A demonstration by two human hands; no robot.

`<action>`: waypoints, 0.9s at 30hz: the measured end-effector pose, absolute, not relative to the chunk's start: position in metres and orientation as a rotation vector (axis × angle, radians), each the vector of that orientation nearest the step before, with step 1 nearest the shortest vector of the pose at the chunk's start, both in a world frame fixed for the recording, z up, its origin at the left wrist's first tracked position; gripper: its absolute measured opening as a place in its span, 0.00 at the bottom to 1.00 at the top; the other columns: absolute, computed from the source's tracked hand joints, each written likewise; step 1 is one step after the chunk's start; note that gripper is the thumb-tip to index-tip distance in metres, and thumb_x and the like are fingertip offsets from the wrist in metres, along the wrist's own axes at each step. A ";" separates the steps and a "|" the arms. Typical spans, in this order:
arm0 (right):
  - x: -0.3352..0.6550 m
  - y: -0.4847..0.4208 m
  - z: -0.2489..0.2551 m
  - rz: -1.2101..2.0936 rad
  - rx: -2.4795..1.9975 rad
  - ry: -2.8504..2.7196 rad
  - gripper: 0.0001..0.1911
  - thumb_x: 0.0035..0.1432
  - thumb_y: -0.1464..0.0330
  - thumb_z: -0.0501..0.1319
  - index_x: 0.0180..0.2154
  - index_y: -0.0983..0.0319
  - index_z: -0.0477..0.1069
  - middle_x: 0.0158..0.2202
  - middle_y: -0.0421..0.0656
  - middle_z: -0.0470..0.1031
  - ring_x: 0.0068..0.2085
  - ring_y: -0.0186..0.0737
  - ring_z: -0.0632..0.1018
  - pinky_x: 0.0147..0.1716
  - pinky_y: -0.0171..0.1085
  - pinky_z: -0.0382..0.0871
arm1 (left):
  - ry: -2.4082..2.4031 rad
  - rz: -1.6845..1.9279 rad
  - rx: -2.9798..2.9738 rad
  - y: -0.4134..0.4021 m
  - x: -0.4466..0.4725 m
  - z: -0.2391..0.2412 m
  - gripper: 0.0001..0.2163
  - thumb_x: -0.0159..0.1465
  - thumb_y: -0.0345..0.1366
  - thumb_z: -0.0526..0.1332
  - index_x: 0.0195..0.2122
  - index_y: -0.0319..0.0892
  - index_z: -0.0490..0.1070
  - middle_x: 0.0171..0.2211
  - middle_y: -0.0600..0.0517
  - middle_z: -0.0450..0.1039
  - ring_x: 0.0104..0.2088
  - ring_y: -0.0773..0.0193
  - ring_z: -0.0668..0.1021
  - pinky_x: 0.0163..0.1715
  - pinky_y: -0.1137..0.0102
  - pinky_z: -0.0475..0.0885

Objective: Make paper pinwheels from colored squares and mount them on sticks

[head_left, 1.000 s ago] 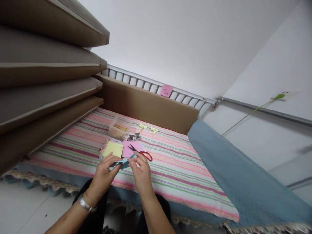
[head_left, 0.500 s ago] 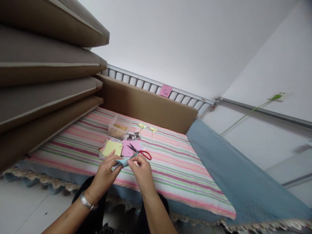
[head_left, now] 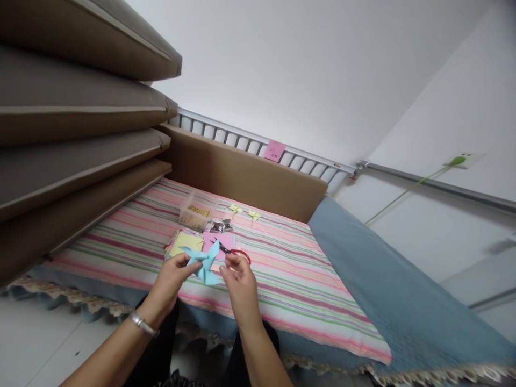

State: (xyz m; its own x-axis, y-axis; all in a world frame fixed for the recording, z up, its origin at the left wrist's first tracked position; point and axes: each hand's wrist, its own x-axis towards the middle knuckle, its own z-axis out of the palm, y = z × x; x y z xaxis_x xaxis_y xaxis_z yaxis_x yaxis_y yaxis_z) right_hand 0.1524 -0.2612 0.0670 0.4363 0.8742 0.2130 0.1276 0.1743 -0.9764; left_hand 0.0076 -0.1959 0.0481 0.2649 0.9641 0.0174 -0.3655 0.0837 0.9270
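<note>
A light blue paper pinwheel (head_left: 207,260) with folded, spread blades is pinched at its left side by the thumb and fingers of my left hand (head_left: 170,277). My right hand (head_left: 241,282) is just right of the pinwheel, fingers curled and thumb apart, with nothing visible between them. Behind it lie scissors (head_left: 241,253) with red handles, their blades across a pink paper sheet (head_left: 210,238). A stack of coloured paper with a yellow sheet (head_left: 186,243) on top sits beyond my left hand.
A clear plastic box (head_left: 196,210) holds thin sticks. Beside it is a small container (head_left: 219,226) with unclear contents. Two yellow pinwheels (head_left: 253,215) lie farther back on the striped cloth (head_left: 298,279). Stacked brown cushions (head_left: 100,161) rise at left; a brown panel (head_left: 245,172) borders the back.
The blue paper, seen edge-on and held by both hands before, now faces me as a spread pinwheel. My right hand has drawn slightly right, off it; my left hand still holds it.
</note>
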 end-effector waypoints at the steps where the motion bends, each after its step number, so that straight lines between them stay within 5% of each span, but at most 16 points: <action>1: 0.152 -0.260 0.064 0.750 -1.285 -0.971 0.15 0.46 0.66 0.66 0.39 0.61 0.70 0.44 0.47 0.75 0.46 0.45 0.75 0.44 0.41 0.68 | 0.744 1.134 0.965 -0.196 0.008 0.048 0.07 0.46 0.35 0.70 0.24 0.40 0.74 0.24 0.53 0.75 0.27 0.66 0.73 0.32 0.73 0.65; 8: 0.148 -0.256 0.059 1.112 -1.128 -0.954 0.15 0.44 0.68 0.68 0.37 0.65 0.74 0.36 0.45 0.78 0.38 0.42 0.76 0.40 0.38 0.68 | 0.653 0.986 0.847 -0.206 0.020 0.050 0.08 0.45 0.34 0.70 0.26 0.38 0.76 0.25 0.52 0.76 0.27 0.67 0.73 0.32 0.73 0.65; 20: 0.157 -0.256 0.053 1.162 -1.157 -0.846 0.12 0.41 0.68 0.69 0.31 0.66 0.76 0.26 0.41 0.78 0.29 0.38 0.75 0.35 0.36 0.65 | 0.717 0.926 0.916 -0.213 0.026 0.047 0.07 0.45 0.34 0.70 0.24 0.38 0.75 0.23 0.53 0.74 0.25 0.67 0.72 0.29 0.73 0.64; 27: 0.158 -0.254 0.051 1.166 -1.161 -0.767 0.12 0.37 0.70 0.70 0.29 0.66 0.77 0.25 0.41 0.78 0.27 0.37 0.74 0.33 0.36 0.64 | 0.644 0.917 0.992 -0.212 0.025 0.044 0.10 0.46 0.32 0.70 0.30 0.39 0.75 0.28 0.52 0.77 0.31 0.63 0.76 0.36 0.70 0.67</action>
State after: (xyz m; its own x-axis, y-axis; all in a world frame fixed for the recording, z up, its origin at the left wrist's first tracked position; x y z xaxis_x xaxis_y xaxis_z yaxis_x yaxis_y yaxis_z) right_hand 0.1580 -0.2543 0.0510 0.2658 0.9588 -0.1003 -0.2877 -0.0205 -0.9575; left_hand 0.0252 -0.2124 0.0437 0.4808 0.8752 -0.0534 -0.3466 0.2457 0.9053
